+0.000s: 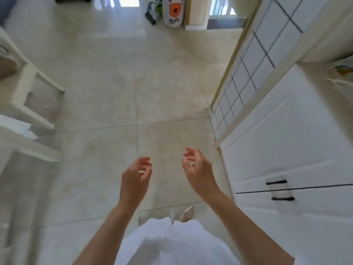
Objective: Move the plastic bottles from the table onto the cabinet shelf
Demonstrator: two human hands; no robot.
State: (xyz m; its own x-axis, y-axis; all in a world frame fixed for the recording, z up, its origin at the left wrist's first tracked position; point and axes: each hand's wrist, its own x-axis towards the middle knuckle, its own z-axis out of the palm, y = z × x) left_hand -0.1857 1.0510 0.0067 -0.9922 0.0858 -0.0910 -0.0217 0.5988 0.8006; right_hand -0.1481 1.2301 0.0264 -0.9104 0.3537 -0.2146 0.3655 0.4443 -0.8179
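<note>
Looking down, I see my left hand [136, 175] and right hand [198, 170] raised over the tiled floor [107, 96], fingers loosely curled, holding nothing. The white cabinet [290, 150] stands right of the right hand. I see no bottles.

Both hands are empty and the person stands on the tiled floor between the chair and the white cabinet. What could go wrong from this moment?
1. The chair legs reach into the walkway on the left; a foot might catch one on the way to the table.
2. The picture is blurred, which suggests a quick turn; the glossy floor may be slippery.
3. The left hand and right hand hold nothing and no bottle is in view, so every bottle means another walk past the cabinet.
</note>
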